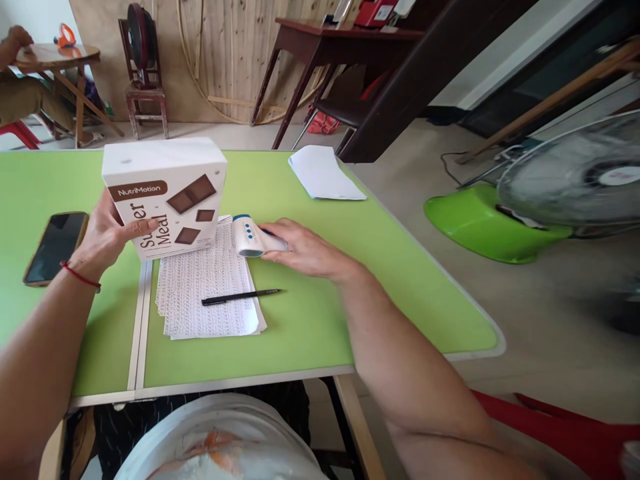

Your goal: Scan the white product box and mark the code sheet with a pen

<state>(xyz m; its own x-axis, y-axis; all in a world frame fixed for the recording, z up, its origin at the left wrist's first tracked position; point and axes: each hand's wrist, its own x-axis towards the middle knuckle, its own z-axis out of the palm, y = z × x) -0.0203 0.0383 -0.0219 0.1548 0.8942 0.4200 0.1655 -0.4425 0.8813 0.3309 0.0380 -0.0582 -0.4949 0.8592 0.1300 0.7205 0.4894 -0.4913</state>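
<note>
My left hand [107, 233] is closed round the lower left of a white box [173, 200] printed "NutriMotion Super Meal" with chocolate squares. The box is held upright above the papers; whether its base touches them I cannot tell. In my right hand [305, 250] is a white gun-shaped infrared thermometer [250, 235] with blue buttons, its head close to the box's right side. Below both lies a stack of handwritten sheets [200, 313], and a black pen [235, 297] rests across it. A smartphone [56, 248] with a dark screen lies left of my left hand.
The green folding table [310, 333] has a metal seam at left. Folded white paper [325, 173] lies near its far right edge. A fan [575, 173] and a green stool [490, 223] stand to the right. Another person's hand [20, 37] rests by a round table [55, 57].
</note>
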